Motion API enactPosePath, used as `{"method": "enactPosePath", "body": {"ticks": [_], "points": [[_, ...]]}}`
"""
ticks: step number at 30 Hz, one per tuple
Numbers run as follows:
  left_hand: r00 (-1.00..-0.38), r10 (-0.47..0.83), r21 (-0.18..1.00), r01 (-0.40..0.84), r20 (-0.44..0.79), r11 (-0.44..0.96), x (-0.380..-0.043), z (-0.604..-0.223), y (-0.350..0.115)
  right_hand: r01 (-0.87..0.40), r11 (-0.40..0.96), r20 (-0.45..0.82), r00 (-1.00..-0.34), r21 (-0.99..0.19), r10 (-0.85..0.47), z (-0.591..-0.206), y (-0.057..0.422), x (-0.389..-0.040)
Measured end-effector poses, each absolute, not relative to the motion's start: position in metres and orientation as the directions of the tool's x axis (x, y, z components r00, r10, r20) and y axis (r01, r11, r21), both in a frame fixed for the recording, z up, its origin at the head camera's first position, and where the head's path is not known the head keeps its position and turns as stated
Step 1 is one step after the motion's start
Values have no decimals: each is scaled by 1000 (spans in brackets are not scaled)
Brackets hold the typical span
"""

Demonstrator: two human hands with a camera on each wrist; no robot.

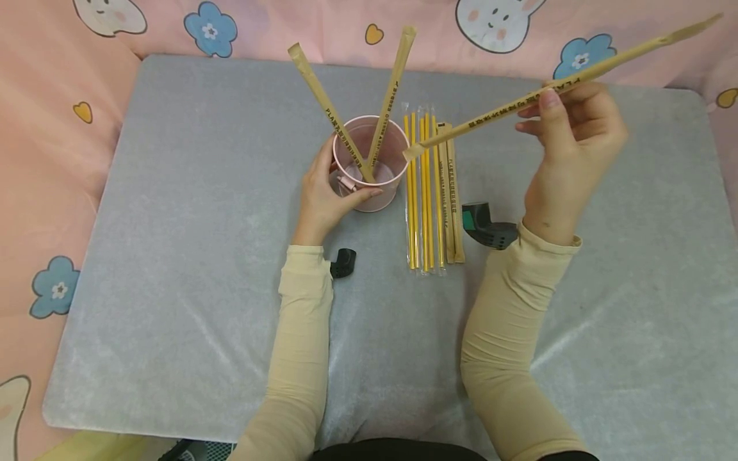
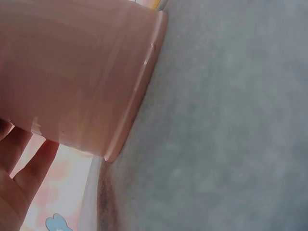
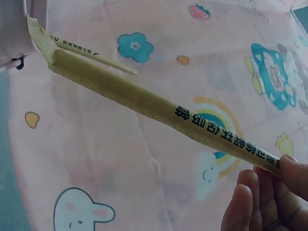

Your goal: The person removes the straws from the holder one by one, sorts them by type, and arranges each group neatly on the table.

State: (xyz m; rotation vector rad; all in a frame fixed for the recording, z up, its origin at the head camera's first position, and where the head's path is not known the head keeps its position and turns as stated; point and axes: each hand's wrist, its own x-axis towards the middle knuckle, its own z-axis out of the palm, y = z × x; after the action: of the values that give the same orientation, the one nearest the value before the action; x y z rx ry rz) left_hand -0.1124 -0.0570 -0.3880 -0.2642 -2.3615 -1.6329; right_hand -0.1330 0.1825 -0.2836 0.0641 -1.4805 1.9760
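My left hand (image 1: 323,205) grips a pink cup (image 1: 360,131) on the table, its thumb along the near side just under the rim. Two paper-wrapped straws (image 1: 325,102) lean apart inside that cup. In the left wrist view, fingers (image 2: 36,166) lie against the wall of the cup (image 2: 72,72). With thumb and fingers, my right hand (image 1: 576,134) pinches another paper-wrapped straw (image 1: 490,117), raised and slanted, its lower end close to the cup's right rim. Dark printed characters run along this straw (image 3: 125,96) in the right wrist view.
Right of the cup lie several yellow straws in clear wrappers (image 1: 425,198), side by side with two paper-wrapped straws (image 1: 453,205). Grey cloth covers the table (image 1: 190,192). A pink patterned curtain (image 1: 323,29) borders its far edge. Black wrist devices (image 1: 490,227) sit on both sleeves.
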Motion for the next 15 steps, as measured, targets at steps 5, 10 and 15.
{"method": "enactPosePath", "body": {"ticks": [5,10,15], "points": [[-949,0,885,295,316,359,-112,-388,-57,-526,-158,402,-782,-836,476,-284,185,-133],[-946,1,880,302,324,365,-112,-389,-57,-521,-168,395,-786,-837,476,-284,188,-133],[-946,3,878,303,325,369,-112,-389,-57,-506,-195,365,-794,-840,486,-284,192,-133]]}}
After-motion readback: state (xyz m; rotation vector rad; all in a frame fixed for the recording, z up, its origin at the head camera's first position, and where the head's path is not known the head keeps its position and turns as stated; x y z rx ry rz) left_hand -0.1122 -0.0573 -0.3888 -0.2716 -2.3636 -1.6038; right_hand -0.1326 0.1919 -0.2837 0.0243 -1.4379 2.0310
